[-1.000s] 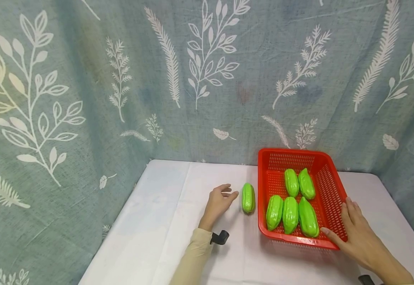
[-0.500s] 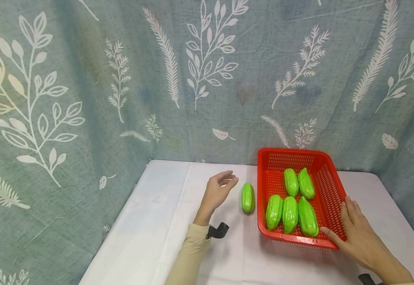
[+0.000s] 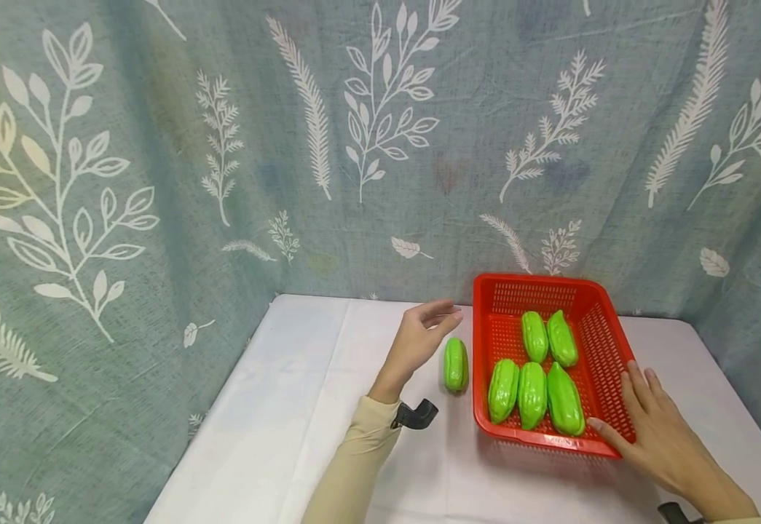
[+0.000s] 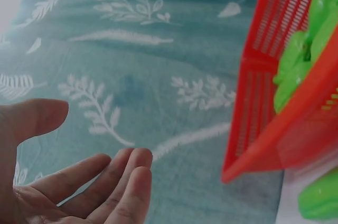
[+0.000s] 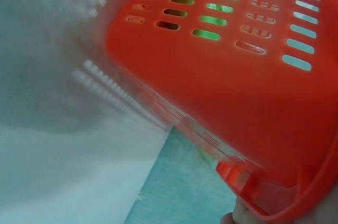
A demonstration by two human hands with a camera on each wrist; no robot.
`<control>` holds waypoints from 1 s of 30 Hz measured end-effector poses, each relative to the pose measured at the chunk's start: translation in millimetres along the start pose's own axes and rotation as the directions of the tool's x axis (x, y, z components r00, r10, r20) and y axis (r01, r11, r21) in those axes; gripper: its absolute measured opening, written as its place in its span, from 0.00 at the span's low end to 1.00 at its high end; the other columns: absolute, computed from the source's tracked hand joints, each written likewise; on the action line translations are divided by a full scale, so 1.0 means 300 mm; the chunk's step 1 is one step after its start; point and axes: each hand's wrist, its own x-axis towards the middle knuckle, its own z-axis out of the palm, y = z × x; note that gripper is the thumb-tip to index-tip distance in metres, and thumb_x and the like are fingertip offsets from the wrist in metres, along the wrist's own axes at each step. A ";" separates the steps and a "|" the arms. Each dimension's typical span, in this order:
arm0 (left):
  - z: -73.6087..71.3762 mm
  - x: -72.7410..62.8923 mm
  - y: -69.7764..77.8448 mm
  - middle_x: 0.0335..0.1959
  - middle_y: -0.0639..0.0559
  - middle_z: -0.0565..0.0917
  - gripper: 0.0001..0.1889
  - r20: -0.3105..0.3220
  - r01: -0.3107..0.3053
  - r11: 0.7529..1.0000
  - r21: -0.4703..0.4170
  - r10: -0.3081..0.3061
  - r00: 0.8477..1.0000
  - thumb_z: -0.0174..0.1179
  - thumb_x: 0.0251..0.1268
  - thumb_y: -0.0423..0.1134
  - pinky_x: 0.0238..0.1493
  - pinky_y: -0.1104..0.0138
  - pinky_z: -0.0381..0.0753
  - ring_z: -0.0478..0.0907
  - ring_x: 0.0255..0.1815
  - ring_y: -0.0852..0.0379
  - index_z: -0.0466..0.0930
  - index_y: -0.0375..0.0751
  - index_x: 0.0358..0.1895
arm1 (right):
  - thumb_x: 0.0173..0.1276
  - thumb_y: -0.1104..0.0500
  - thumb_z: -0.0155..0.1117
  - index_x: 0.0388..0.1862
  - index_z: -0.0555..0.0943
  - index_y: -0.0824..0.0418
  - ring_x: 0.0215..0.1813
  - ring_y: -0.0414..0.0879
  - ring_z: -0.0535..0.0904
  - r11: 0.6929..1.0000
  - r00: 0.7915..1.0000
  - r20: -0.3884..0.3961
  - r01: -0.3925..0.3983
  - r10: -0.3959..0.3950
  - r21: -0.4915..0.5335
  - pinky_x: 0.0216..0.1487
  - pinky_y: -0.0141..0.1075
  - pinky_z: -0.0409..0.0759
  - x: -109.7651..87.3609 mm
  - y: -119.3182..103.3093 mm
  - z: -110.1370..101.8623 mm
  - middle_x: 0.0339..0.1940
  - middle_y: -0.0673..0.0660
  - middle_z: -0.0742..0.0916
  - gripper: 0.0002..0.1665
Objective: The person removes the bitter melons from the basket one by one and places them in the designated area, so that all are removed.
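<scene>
In the head view my left hand [image 3: 421, 338] hovers over the table, just behind and left of a green, ridged, star-fruit-like toy [image 3: 455, 364] lying left of the basket. Its fingers are loosely bent, and in the left wrist view the hand [image 4: 95, 182] holds nothing. Several similar green ridged toys [image 3: 533, 395] lie in a red plastic basket [image 3: 590, 445], two behind and three in front. My right hand [image 3: 665, 437] rests on the basket's near right corner, fingers spread along the right rim, thumb on the front rim. The right wrist view shows mostly the basket's outer wall [image 5: 222, 86].
A white cloth [image 3: 275, 437] covers the table. A grey-green curtain [image 3: 328, 240] with white leaf prints stands behind and along the left. The basket reaches nearly to the table's back edge.
My left hand has gone up and away from the single green toy, then shifted right to its back end. My right hand, the basket and the toys stay put.
</scene>
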 end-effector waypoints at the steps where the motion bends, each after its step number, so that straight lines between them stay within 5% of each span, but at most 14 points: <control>1: 0.006 0.003 0.007 0.62 0.47 0.86 0.25 0.005 -0.002 1.000 -0.006 0.002 1.000 0.63 0.73 0.51 0.68 0.51 0.80 0.82 0.66 0.48 0.80 0.42 0.67 | 0.74 0.31 0.56 0.80 0.47 0.80 0.84 0.77 0.36 1.000 1.000 0.002 0.000 0.000 0.000 0.70 0.76 0.56 0.000 -0.001 -0.001 0.83 0.79 0.47 0.63; 12: 0.087 0.056 0.061 0.59 0.48 0.88 0.23 0.034 -0.025 0.995 -0.096 0.029 0.999 0.65 0.72 0.51 0.70 0.52 0.78 0.83 0.65 0.50 0.82 0.46 0.66 | 0.74 0.29 0.55 0.82 0.46 0.76 0.83 0.78 0.34 1.000 0.999 0.041 -0.031 0.031 -0.003 0.71 0.78 0.53 0.006 -0.005 -0.005 0.83 0.79 0.46 0.63; 19: 0.171 0.100 0.072 0.56 0.44 0.89 0.22 0.034 -0.028 0.988 -0.154 0.034 0.999 0.66 0.71 0.47 0.61 0.60 0.85 0.87 0.58 0.51 0.83 0.42 0.62 | 0.73 0.29 0.55 0.82 0.46 0.76 0.83 0.78 0.35 0.999 0.999 0.041 -0.032 0.033 -0.007 0.70 0.78 0.54 0.005 -0.002 -0.001 0.83 0.79 0.46 0.63; 30: 0.281 0.152 0.059 0.54 0.44 0.90 0.21 0.029 0.051 0.985 -0.166 -0.047 0.998 0.67 0.70 0.46 0.56 0.65 0.85 0.88 0.52 0.54 0.85 0.40 0.61 | 0.73 0.30 0.56 0.81 0.49 0.77 0.83 0.78 0.36 1.000 1.000 0.021 -0.021 0.021 -0.002 0.70 0.77 0.56 0.007 -0.002 0.002 0.84 0.78 0.48 0.62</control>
